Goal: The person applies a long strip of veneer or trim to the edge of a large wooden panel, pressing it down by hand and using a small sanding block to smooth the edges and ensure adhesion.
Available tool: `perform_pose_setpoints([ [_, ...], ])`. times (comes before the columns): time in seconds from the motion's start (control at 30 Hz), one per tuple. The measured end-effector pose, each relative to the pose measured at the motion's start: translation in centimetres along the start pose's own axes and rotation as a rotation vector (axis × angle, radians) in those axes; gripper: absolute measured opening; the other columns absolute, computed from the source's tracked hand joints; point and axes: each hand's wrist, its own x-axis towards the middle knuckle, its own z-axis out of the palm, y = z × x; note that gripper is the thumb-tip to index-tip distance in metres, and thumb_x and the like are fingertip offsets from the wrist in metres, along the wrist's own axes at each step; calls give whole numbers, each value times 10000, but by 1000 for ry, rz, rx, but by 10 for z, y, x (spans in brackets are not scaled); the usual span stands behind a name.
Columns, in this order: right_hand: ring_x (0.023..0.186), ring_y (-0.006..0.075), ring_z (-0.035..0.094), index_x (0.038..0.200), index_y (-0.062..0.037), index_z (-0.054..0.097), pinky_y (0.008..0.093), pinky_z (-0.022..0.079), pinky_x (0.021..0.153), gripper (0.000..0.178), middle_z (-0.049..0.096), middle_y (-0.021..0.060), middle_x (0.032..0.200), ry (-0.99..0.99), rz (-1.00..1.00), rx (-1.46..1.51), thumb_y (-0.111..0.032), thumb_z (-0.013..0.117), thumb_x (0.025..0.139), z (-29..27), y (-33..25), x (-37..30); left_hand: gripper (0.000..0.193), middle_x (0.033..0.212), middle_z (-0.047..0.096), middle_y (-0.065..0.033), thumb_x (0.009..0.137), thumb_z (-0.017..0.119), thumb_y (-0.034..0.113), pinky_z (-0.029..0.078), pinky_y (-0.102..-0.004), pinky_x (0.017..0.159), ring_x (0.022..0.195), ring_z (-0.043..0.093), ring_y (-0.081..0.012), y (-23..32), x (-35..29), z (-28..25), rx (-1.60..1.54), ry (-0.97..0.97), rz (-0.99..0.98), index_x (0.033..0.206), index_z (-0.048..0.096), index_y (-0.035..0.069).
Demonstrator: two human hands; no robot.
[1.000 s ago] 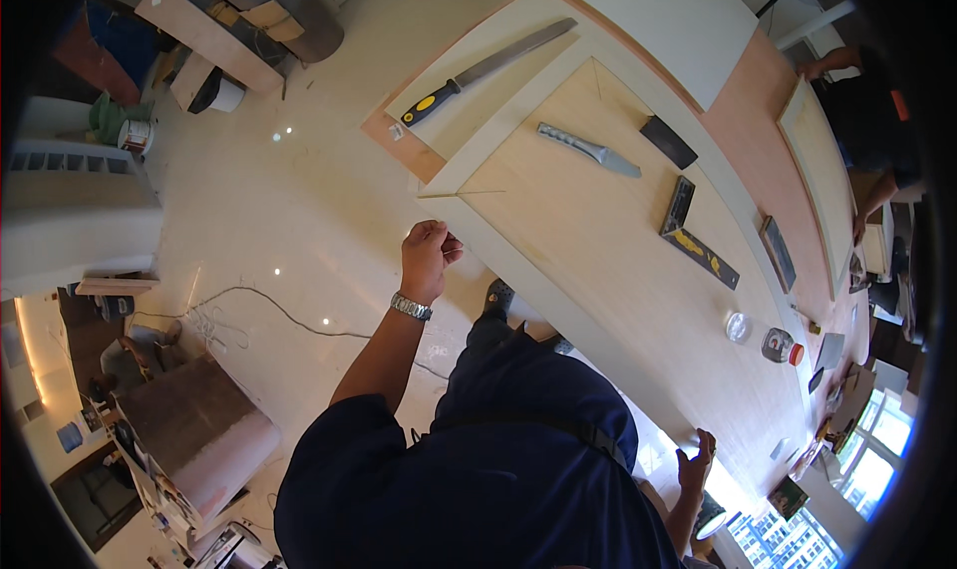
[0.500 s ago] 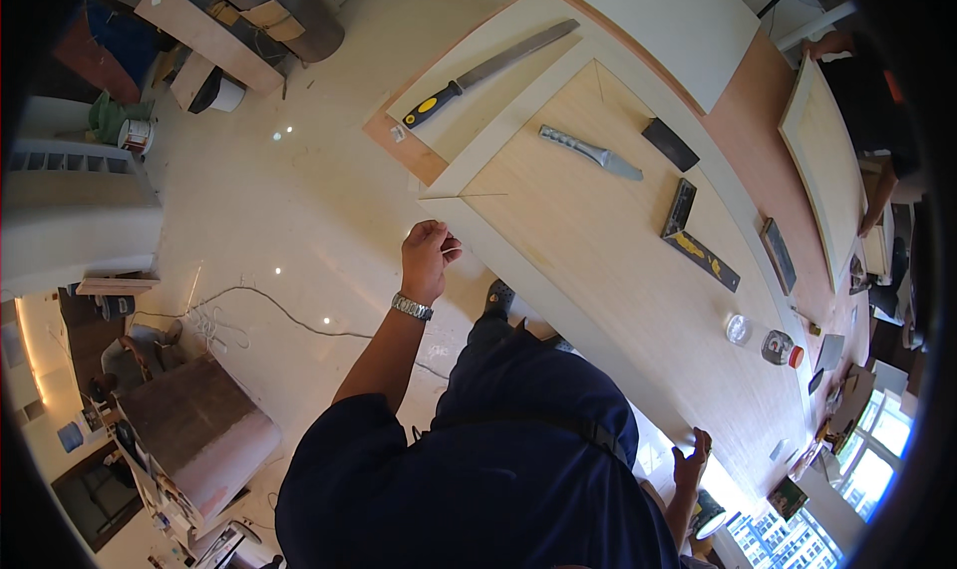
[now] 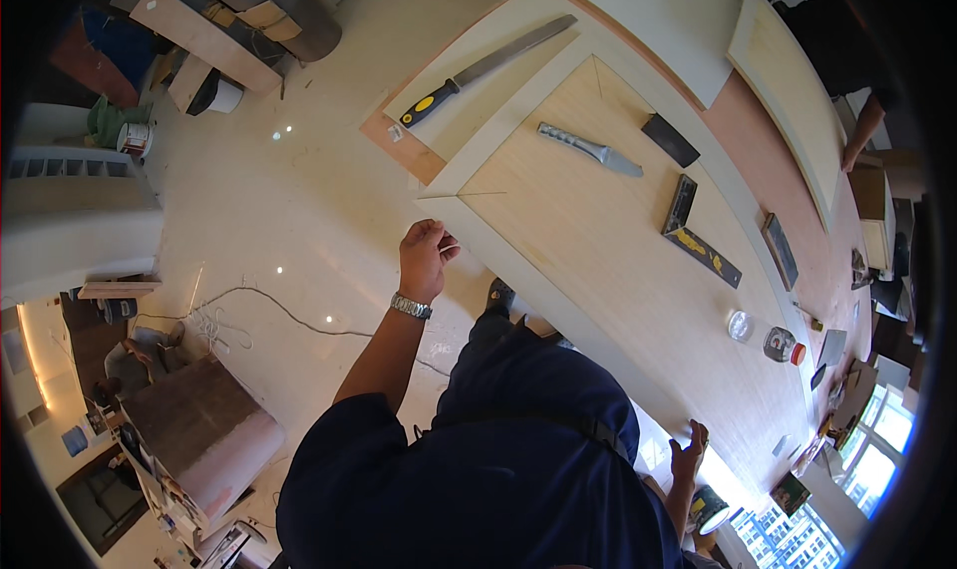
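Pale panel point(image 3: 588, 255) — apparently beside left fingers point(image 3: 431, 232)

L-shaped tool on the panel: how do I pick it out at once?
Start with the large pale panel running toward the lower right. On it, right of the straight grey tool and below the black block in the picture, lies a dark L-shaped tool. Unlike both, it bends at a corner and carries yellow patches on its lower arm.
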Motion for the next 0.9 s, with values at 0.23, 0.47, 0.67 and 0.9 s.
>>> perform_pose_setpoints([
  [0.23,1222,351,485,1270,-59,541,423,418,1024,716,519,158,1280,-20,28,8,21,822,617,7,1,4,62,807,609,-24,955,599,137,545,-316,651,717,605,-145,0,1,1,-17,23,-17,948,571,81],
  [0.47,1211,353,490,1263,-64,545,427,422,1015,719,526,160,1265,-11,24,24,32,813,602,9,2,5,50,805,621,-31,955,595,121,549,-324,691,727,612,-151,-2,4,-2,-31,-19,5,942,570,79],
  [0.67,1199,356,494,1255,-60,548,428,425,1009,710,529,159,1249,-10,16,24,34,811,602,9,0,5,77,809,617,-42,963,589,130,555,-321,686,714,613,-151,-5,5,-2,-42,-21,24,959,561,58],
  [0.9,1196,350,496,1246,-68,554,428,424,1007,709,531,153,1240,-5,14,26,36,814,594,9,-2,6,55,818,637,-41,957,595,120,560,-333,717,740,628,-157,-7,7,-3,-12,-13,43,940,577,70],
])
